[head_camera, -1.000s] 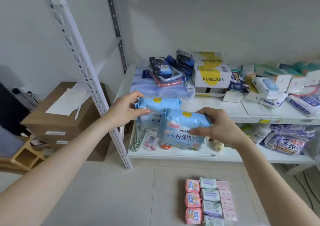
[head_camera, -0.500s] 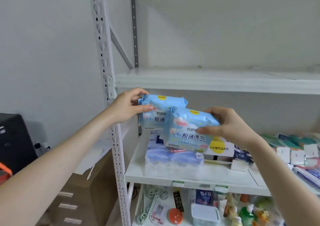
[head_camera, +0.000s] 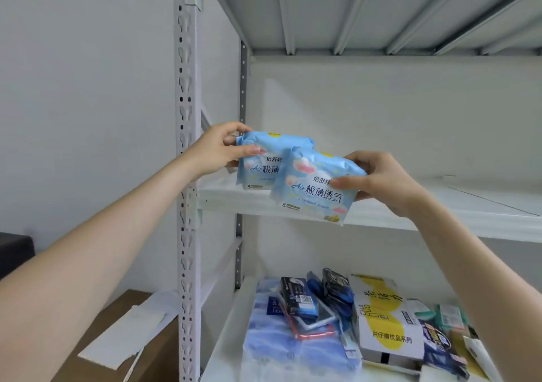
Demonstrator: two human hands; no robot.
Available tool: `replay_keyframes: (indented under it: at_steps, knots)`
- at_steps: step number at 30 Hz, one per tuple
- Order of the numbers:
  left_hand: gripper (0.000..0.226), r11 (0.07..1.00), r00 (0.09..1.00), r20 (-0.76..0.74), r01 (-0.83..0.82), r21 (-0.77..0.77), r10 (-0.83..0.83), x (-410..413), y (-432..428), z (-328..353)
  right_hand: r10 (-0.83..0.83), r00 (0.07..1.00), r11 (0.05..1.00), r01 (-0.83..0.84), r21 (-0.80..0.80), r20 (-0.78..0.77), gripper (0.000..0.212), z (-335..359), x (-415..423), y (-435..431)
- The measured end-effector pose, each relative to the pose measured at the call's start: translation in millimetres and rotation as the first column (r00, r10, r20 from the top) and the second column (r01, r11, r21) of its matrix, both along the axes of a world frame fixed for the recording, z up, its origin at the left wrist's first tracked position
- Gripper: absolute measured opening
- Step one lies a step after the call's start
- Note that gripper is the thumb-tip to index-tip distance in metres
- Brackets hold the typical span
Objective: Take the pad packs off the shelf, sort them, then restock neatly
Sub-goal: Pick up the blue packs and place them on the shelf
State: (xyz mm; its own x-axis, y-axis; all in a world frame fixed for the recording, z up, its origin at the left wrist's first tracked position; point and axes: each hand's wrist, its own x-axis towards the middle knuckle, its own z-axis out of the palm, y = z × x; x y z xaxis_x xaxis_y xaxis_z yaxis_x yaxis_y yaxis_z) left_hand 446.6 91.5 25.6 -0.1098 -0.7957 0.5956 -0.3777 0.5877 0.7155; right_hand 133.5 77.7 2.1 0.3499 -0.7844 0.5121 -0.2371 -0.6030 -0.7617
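1. Left hand [head_camera: 218, 150] pinches the rear pad pack [head_camera: 264, 159]; right hand [head_camera: 381, 182] grips the front pad pack [head_camera: 313, 188], which overlaps it.
2. Both have risen a level, now just above the bare shelf [head_camera: 440, 214] at mid-frame.
3. Restocking seems to be starting.

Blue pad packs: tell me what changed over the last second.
The left hand and right hand raised the rear blue pack and front blue pack from beside the cluttered shelf up to the bare shelf; the camera tilted up too. Unchanged: each hand grips its own pack, the front one overlapping the rear.
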Motion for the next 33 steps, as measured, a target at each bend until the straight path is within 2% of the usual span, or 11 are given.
replay_keyframes:
  at_steps: [11, 16, 23, 27, 33]
  knots:
    - [0.025, 0.996, 0.999, -0.023, -0.045, 0.078, 0.047, 36, -144, 26, -0.059, 0.997, 0.998, 0.06, 0.018, -0.047, 0.032, 34, 33, -132]
    - [0.03, 0.993, 0.999, -0.018, -0.028, 0.114, 0.031, 49, -203, 33, -0.089, 0.995, 0.995, 0.09, 0.033, -0.038, 0.035, 38, 45, -181]
    - [0.037, 0.978, 0.995, -0.09, -0.017, 0.209, 0.037, 54, -267, 25, -0.098, 0.987, 0.993, 0.106, 0.053, -0.124, 0.035, 45, 63, -239]
    - [0.037, 0.968, 0.985, -0.156, -0.03, 0.25, 0.071, 59, -287, 12, -0.063, 0.983, 0.994, 0.077, 0.078, -0.173, 0.033, 47, 70, -261]
    - [0.042, 0.953, 0.98, -0.171, -0.043, 0.3, 0.098, 67, -300, -1, -0.036, 0.974, 0.991, 0.063, 0.115, -0.222, 0.033, 44, 81, -280]
